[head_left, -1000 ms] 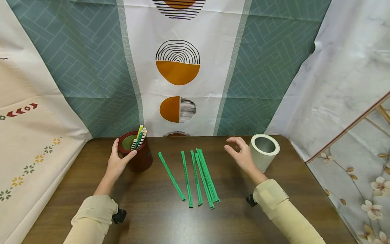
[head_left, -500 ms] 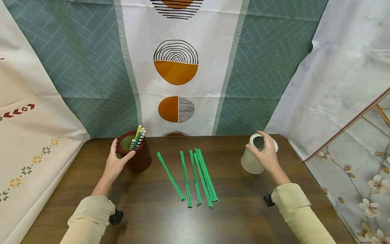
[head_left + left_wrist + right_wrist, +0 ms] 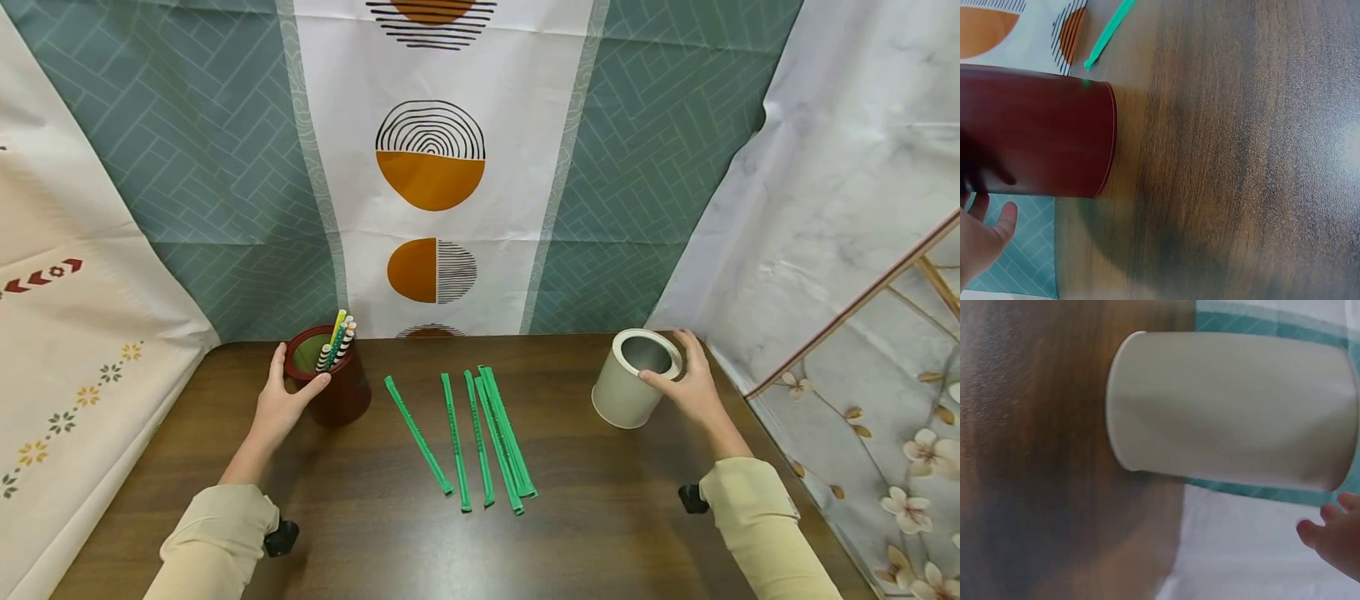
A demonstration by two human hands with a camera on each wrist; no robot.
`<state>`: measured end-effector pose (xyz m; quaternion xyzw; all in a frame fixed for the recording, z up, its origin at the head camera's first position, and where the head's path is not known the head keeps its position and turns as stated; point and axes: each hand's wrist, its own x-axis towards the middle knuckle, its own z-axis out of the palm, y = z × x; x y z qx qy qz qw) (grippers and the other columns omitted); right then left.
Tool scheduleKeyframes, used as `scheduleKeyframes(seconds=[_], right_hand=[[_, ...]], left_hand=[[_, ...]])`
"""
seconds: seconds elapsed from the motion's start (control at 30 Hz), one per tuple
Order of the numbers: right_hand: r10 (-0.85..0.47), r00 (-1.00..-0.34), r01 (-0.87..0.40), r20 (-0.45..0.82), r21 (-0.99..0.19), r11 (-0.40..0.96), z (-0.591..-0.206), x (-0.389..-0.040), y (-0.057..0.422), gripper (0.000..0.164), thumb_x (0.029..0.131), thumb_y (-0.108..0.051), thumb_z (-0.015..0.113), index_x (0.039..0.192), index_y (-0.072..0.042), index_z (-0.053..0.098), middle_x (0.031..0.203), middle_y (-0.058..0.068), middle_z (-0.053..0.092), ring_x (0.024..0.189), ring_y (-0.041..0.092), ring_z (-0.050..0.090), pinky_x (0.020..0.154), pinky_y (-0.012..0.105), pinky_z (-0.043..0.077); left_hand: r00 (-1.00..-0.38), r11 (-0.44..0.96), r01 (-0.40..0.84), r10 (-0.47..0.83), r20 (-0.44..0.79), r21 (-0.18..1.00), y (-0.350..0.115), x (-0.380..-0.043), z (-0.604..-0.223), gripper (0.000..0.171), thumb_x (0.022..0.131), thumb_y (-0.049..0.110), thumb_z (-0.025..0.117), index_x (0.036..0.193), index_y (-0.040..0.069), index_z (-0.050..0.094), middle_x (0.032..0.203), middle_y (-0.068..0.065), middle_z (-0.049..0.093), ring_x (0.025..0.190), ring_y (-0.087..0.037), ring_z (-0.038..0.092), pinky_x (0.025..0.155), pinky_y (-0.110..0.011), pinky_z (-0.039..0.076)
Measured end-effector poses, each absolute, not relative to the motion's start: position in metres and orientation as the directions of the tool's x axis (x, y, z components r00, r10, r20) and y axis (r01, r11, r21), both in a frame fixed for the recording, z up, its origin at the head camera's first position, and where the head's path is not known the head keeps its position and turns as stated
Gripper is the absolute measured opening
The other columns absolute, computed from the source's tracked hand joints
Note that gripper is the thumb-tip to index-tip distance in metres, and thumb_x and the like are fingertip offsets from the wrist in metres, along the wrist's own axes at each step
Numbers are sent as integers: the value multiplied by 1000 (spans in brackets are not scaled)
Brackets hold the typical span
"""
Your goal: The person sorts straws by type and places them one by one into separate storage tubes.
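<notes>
On the left of the table stands a dark red cylindrical holder (image 3: 341,398), with several slim patterned sticks (image 3: 335,346) leaning inside it. My left hand (image 3: 281,408) holds this holder near its rim, thumb across the front and fingers at the left side. The holder's smooth wall (image 3: 1041,134) fills the upper left of the left wrist view. A cream cylindrical holder (image 3: 621,392) stands upright at the right, with nothing visible inside. Beside its right rim, my right hand (image 3: 693,387) has thumb and fingers spread apart. In the right wrist view, the fingertips (image 3: 1310,532) show below the cream holder's top end.
Several slim green wrapped sticks with dark print, among them a leftmost green stick (image 3: 418,435), lie on the brown wooden table (image 3: 555,550) between the holders. Patterned cloth (image 3: 431,275) hangs along the table's back edge, and floral white cloth (image 3: 862,333) borders the right.
My right hand has moved right, from the cream holder's left side, across its front, to its right rim. The left hand has stayed at the red holder. The view has shifted slightly.
</notes>
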<state>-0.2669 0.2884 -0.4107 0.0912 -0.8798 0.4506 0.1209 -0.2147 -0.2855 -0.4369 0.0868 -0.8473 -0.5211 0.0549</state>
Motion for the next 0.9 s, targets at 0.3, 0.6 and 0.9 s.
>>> scheduleKeyframes(seconds=[0.3,0.6,0.9], right_hand=[[-76,-988,-155,135,-867,474,-422,-266,300,88,82,-17,61,141,-3,-2,145,24,9,109,30,37,71,4,37],[-29,-991,-132,134,-878,459,-426,-268,301,81,83,-18,61,141,0,8,137,25,26,100,11,41,72,3,35],[-5,-987,-144,158,-887,439,-430,-269,299,77,82,-17,62,138,3,13,134,24,31,99,6,40,73,3,35]], left_hand=[[-979,463,-99,-205,-2,881,-286,-215,-438,92,81,49,55,140,30,-13,149,-2,-7,136,-34,-1,100,-64,11],[-983,500,-98,-183,-5,860,-288,-213,-435,92,83,48,53,139,28,-18,149,-3,-10,134,-38,2,99,-64,13],[-918,556,-1,-330,220,831,-283,-202,-444,88,80,39,60,143,23,1,150,-3,4,134,-32,16,100,-59,20]])
